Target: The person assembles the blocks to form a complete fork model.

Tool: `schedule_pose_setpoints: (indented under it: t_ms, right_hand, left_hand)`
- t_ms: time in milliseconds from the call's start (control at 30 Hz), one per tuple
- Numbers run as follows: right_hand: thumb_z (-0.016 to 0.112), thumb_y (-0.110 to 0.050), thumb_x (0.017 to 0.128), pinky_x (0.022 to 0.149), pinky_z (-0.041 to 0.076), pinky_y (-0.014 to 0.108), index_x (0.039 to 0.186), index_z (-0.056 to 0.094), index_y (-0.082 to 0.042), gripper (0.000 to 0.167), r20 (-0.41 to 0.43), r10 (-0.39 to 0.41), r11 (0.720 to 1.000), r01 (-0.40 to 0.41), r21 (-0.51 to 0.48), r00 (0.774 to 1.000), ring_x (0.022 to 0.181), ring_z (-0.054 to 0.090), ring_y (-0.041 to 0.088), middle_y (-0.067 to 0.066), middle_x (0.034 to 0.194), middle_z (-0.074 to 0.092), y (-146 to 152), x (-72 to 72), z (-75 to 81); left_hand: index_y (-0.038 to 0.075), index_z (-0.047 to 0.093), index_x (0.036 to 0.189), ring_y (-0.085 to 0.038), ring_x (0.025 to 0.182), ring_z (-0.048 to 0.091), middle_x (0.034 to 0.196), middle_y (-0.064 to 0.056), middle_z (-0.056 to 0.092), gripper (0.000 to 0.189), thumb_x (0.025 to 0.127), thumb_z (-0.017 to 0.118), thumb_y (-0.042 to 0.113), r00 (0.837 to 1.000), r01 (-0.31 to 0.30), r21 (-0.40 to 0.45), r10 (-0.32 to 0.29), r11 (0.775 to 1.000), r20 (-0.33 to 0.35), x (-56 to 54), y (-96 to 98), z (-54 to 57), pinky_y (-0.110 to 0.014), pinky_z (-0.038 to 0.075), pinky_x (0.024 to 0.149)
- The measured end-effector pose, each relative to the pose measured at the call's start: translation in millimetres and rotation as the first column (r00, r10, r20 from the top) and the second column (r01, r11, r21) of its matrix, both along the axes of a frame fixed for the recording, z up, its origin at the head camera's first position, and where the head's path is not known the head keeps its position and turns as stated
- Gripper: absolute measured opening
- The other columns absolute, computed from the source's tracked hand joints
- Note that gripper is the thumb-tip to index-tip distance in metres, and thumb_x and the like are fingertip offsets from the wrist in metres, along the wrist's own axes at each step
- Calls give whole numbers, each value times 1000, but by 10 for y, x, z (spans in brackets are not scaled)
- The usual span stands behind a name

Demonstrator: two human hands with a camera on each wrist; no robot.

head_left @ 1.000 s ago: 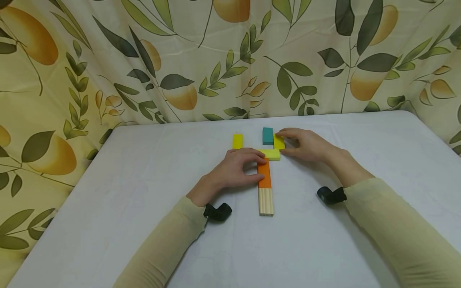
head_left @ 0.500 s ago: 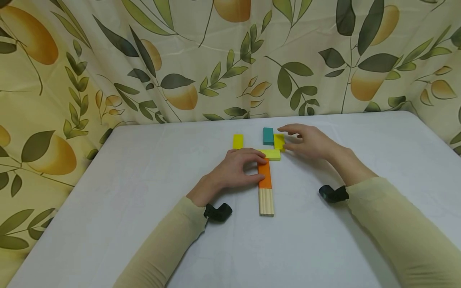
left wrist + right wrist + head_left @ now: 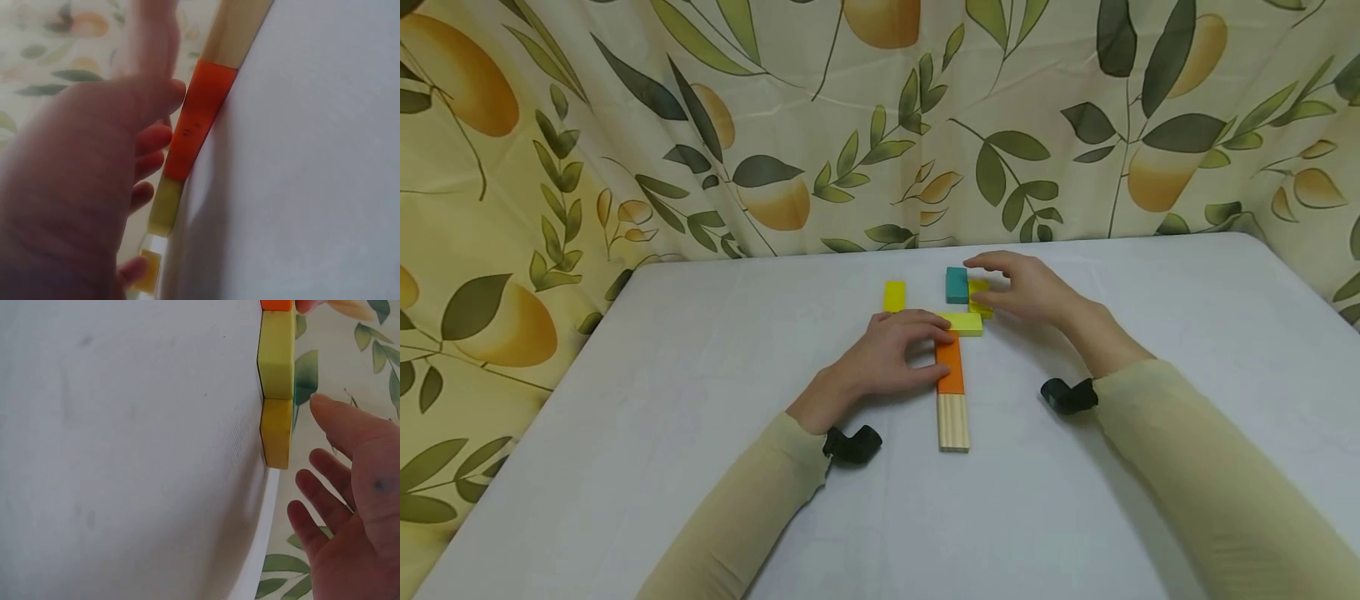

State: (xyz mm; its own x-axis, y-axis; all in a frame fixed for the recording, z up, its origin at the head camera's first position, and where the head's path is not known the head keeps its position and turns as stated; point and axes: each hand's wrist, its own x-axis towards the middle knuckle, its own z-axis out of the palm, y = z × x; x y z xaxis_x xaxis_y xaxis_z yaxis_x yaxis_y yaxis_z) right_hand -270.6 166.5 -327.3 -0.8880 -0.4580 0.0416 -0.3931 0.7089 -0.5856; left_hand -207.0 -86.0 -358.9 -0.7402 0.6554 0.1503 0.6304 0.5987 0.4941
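My left hand (image 3: 898,354) rests beside an orange block (image 3: 950,367), its thumb tip and fingertips at the block's top and left edge. A plain wood block (image 3: 953,423) lies end to end with the orange one. Across the far end lies a yellow-green block (image 3: 964,324), partly covered by the left fingers. My right hand (image 3: 1033,287) hovers with loose, spread fingers over a yellow block (image 3: 980,287), holding nothing. Its index fingertip is near the teal block (image 3: 957,285), which stands beside the yellow one. In the right wrist view the right hand (image 3: 350,500) appears apart from the yellow block (image 3: 276,432).
Another yellow block (image 3: 894,295) stands beyond the left hand. A white cloth (image 3: 700,400) covers the table, and a leaf-and-fruit patterned curtain (image 3: 850,142) hangs along its far edge. Black wrist cameras (image 3: 852,446) sit at both cuffs.
My right hand has let go of the yellow block, lifted a little to the right, then moved back left towards the teal block. The left hand and the blocks keep their places.
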Motion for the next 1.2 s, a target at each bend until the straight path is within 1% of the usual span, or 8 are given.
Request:
schedule_pose_setpoints:
  t_ms: [200,367,567,733,900,1067,1200]
  right_hand:
    - [70,-17,95,111,29,60,145,53,-7,54,28,-13,1000,13,-3,1000,137,40,41,17,151,46,-50,-45,-8]
    - [71,-18,95,113,28,59,144,55,-6,53,30,-2,1000,2,-6,1000,139,39,40,17,150,47,-107,-81,1]
    - [71,-20,95,114,27,57,144,55,-7,53,52,-8,1000,8,8,999,140,38,38,16,151,47,-173,-131,3]
    - [70,-17,95,114,27,56,142,56,-5,51,59,-4,1000,2,25,998,139,39,37,16,149,49,-197,-169,-14]
    - [69,-18,95,114,27,56,142,57,-6,50,78,5,999,-8,38,997,137,40,37,15,149,49,-212,-191,-49]
    - [70,-19,95,114,27,56,141,57,-6,50,82,8,999,-11,44,997,137,40,37,15,149,49,-216,-194,-55]
    - [71,-19,94,114,27,56,141,57,-6,50,81,1,999,-5,48,997,136,41,37,16,148,49,-215,-193,-55]
  left_hand:
    - [21,70,128,-8,135,42,141,7,56,39,93,71,39,1000,0,-26,0,1000,-23,27,-3,13,-43,26,109]
    - [22,68,132,-8,138,40,145,7,54,43,94,68,43,1000,-7,-62,6,998,-17,81,-12,21,-45,24,111]
    - [20,67,133,-8,137,40,145,6,53,45,94,68,43,1000,-20,-63,19,998,-7,140,-43,25,-47,24,111]
    - [19,67,133,-9,137,41,144,6,54,46,94,69,43,1000,-20,-60,18,998,-19,146,-57,6,-46,25,110]
    - [19,67,133,-10,136,42,143,6,55,46,93,70,43,1000,-22,-51,21,998,-23,153,-67,-1,-46,25,109]
    - [19,68,132,-9,136,42,143,6,55,46,93,70,44,999,-20,-51,18,998,-31,151,-63,-12,-46,25,109]
    - [19,68,132,-10,137,42,147,5,53,45,93,70,44,999,-18,-53,16,998,-31,146,-55,-19,-46,25,109]
